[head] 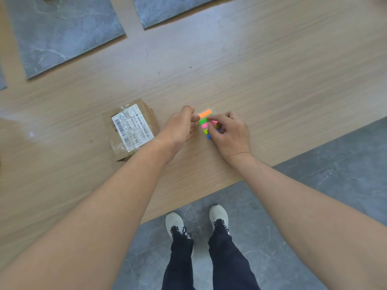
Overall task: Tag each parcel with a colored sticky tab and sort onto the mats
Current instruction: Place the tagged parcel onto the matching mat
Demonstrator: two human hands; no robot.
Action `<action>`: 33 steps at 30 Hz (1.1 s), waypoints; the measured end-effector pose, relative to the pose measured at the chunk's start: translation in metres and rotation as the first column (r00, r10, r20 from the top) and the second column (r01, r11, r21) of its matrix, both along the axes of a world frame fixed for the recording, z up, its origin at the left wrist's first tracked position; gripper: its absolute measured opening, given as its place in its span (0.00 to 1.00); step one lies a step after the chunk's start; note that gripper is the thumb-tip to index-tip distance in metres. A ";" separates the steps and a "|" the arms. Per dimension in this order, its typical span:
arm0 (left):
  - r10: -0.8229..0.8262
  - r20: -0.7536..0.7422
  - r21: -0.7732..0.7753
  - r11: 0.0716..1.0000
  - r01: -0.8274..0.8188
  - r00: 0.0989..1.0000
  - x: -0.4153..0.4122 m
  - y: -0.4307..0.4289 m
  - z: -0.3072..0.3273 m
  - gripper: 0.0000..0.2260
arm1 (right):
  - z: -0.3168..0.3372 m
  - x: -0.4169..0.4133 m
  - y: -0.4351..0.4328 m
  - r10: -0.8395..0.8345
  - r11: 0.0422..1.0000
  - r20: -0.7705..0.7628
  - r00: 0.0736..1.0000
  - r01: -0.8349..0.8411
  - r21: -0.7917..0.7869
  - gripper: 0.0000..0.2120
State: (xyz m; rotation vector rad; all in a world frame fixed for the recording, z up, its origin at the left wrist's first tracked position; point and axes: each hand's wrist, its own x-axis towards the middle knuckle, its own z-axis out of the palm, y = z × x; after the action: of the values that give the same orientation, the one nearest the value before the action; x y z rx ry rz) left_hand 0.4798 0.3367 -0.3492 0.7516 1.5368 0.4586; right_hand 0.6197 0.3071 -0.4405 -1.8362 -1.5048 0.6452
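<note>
1. Head view: the sticky tab pad [205,124] lies on the worktop [251,80], just right of the cardboard parcel [132,129], which sits label-up and shows no tab.
2. The right hand [232,135] holds the pad down, its bent fingers covering the pad's right half.
3. The left hand [180,127] is closed to a narrow pinch at the pad's left end, level with the orange strip [205,113] and green strip [202,121]. I cannot tell which one it has.
4. The step looks like peeling off one tab. It should go best with a low, slow pull to the left while the right hand keeps pressing, so only one leaf lifts.
5. The parcel is just beside the left wrist, so the carry is short. A bare patch of cardboard or the label would suit the tab.
6. Two grey mats [62,32] [167,9] lie well apart at the far side, with open wood between.
7. The worktop's near edge runs close behind the right wrist.
</note>
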 end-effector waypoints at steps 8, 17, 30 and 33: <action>0.098 0.123 -0.020 0.995 -0.097 0.987 0.001 -0.009 -0.008 0.20 | -0.005 0.000 -0.003 -0.033 0.997 -0.036 0.999 0.035 0.069 0.04; 0.079 0.111 -0.084 0.994 -0.069 0.991 0.003 -0.001 0.001 0.22 | -0.006 -0.001 -0.002 -0.049 0.996 -0.025 0.998 0.051 0.075 0.03; 0.069 0.073 -0.060 0.996 -0.064 0.995 0.010 -0.008 0.003 0.20 | 0.008 -0.002 0.003 -0.028 0.998 -0.041 0.999 0.025 -0.058 0.03; 0.069 0.054 -0.059 0.996 -0.066 0.996 0.011 -0.008 0.005 0.20 | 0.017 -0.003 0.008 -0.037 0.983 -0.024 0.999 0.032 -0.182 0.02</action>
State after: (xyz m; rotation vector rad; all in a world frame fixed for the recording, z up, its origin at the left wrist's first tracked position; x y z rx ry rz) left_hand 0.4905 0.3283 -0.3446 0.6393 1.5200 0.4801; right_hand 0.6170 0.3153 -0.4239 -1.9770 -1.4330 0.8110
